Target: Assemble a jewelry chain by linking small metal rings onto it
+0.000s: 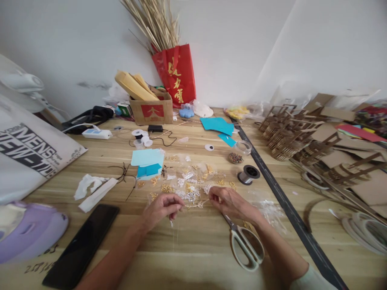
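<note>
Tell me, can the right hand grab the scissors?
Probably yes. The scissors lie close beside the right hand, and nothing seems to cover their handles. But its fingers look busy pinching a thin strand, so they might have to let go first.

One phone (82,245) lies at eight o'clock, one pair of scissors (246,243) at five, one wire spool (249,174) at four, one red bag (184,76) near twelve.
</note>
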`<action>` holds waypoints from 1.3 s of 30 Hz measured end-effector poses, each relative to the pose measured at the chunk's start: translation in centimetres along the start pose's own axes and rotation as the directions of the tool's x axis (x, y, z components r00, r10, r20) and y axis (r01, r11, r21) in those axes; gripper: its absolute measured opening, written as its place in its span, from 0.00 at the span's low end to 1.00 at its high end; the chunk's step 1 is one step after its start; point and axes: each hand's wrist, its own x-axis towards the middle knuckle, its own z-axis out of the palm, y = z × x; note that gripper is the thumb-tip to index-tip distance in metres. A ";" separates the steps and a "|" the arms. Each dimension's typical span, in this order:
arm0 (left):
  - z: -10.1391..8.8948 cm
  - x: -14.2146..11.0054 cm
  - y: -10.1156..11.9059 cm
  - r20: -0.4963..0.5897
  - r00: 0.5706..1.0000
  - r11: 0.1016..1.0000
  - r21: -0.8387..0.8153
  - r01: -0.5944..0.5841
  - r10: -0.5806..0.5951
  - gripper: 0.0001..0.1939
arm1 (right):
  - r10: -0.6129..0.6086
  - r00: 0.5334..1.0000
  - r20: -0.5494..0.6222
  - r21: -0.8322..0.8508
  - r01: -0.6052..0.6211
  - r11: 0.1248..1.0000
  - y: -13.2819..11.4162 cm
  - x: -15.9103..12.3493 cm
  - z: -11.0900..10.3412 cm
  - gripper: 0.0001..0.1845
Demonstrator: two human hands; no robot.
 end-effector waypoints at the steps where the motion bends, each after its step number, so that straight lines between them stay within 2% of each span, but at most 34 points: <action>1: 0.0 0.0 0.1 -0.008 1.000 1.000 -0.007 -0.002 0.002 0.12 | 0.004 1.000 -0.001 -0.003 -0.004 1.000 0.0 0.0 -0.1 0.06; 9: -0.3 0.0 -0.3 -0.038 0.999 1.000 -0.022 0.008 -0.009 0.16 | 0.013 0.998 -0.066 -0.168 -0.024 0.985 0.4 -0.1 0.1 0.07; 16: 0.0 -0.4 -0.4 0.029 0.999 0.999 -0.031 0.024 -0.023 0.21 | 0.016 0.987 -0.161 -0.363 -0.074 0.929 -0.3 -0.6 0.4 0.07; 20: 0.7 -0.9 0.2 0.135 0.987 0.996 -0.014 0.085 -0.083 0.23 | 0.025 0.995 -0.095 -0.379 -0.060 0.924 -1.0 -1.2 0.4 0.07; 23: 1.1 -1.2 0.6 0.187 0.973 0.990 0.059 0.125 -0.134 0.23 | 0.025 0.999 -0.030 -0.397 -0.035 0.917 -1.5 -2.0 1.1 0.07; 27: 1.3 -1.3 0.6 0.199 0.963 0.965 0.225 0.137 -0.184 0.21 | -0.018 0.999 0.028 -0.430 0.028 0.903 -1.8 -3.2 2.8 0.06; 32: 1.5 -1.6 0.8 0.150 0.971 0.925 0.360 0.122 -0.186 0.19 | -0.079 0.997 -0.001 -0.453 0.070 0.889 -1.1 -4.0 4.8 0.06; 39: 1.6 -2.7 0.7 0.127 0.972 0.902 0.412 0.131 -0.200 0.22 | -0.129 0.991 -0.020 -0.453 0.106 0.885 -0.3 -4.3 6.3 0.04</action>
